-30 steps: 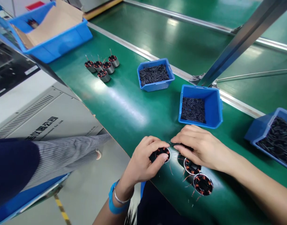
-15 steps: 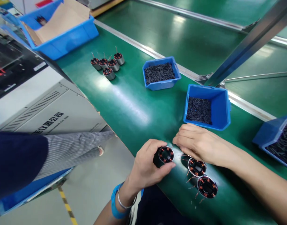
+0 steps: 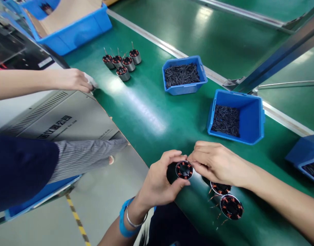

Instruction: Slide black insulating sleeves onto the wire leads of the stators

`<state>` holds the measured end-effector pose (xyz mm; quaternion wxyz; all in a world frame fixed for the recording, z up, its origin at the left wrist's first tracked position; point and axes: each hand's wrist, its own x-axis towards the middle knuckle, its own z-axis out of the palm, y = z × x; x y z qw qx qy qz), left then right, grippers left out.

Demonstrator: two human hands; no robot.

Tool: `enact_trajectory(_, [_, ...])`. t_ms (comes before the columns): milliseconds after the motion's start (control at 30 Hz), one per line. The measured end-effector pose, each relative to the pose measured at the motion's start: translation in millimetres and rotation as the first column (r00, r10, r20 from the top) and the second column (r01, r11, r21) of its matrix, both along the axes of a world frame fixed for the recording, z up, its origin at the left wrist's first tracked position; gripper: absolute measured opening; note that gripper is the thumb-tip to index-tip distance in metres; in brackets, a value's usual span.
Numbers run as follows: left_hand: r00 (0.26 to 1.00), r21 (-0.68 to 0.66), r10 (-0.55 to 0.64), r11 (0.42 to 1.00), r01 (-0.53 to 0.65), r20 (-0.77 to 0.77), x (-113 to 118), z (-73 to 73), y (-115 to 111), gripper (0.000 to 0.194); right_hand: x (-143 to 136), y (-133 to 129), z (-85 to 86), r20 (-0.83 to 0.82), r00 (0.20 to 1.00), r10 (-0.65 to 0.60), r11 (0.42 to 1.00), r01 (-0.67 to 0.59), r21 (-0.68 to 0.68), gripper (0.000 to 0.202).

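My left hand (image 3: 164, 176) curls its fingers and thumb around a motor stator (image 3: 184, 169), a round metal ring with copper windings and a black core, low over the green bench. My right hand (image 3: 210, 160) is closed in a pinch at the far right rim of that stator; what lies between its fingertips is too small to tell. Under and beside my right wrist are two more stators: one (image 3: 220, 188) partly covered by the hand, the other (image 3: 231, 207) in full view, with thin copper wire ends pointing toward me.
Blue bins of short black tubes stand along the bench: one (image 3: 184, 89), a second (image 3: 251, 123), a third (image 3: 297, 153) at right. Several stators (image 3: 123, 73) are grouped farther off, near a large blue crate (image 3: 80, 34). A co-worker's hand (image 3: 74, 80) touches the bench edge at left.
My right hand has moved left, from beside the held stator to its rim. A co-worker's arm has come in from the left. The view has shifted slightly.
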<state>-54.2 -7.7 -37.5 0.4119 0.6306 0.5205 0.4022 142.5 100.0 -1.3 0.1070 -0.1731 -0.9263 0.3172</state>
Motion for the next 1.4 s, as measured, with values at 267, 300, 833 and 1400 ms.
enact_trajectory(267, [0.998,-0.028,0.046,0.999,-0.045,0.041,4.1,0.4,-3.8,0.067,4.2,-23.8,7.8,0.065,0.986,-0.155,0.987,0.158,-0.028,0.024])
enact_trajectory(300, [0.998,-0.033,0.055,0.998,-0.054,0.04,4.5,0.0,-4.1,0.067,5.4,-27.2,8.2,0.068,0.981,-0.182,0.981,0.186,-0.05,0.024])
enact_trajectory(833, [0.99,0.073,0.066,0.996,-0.057,-0.123,11.3,-3.2,9.7,0.059,42.0,-28.0,38.8,-0.186,0.845,-0.501,0.862,0.507,-0.015,0.033])
enact_trajectory(1400, [0.997,0.057,-0.056,0.997,0.059,-0.047,3.6,-5.5,17.3,0.064,2.2,-6.8,17.0,0.322,0.881,-0.347,0.926,0.377,-0.032,0.011])
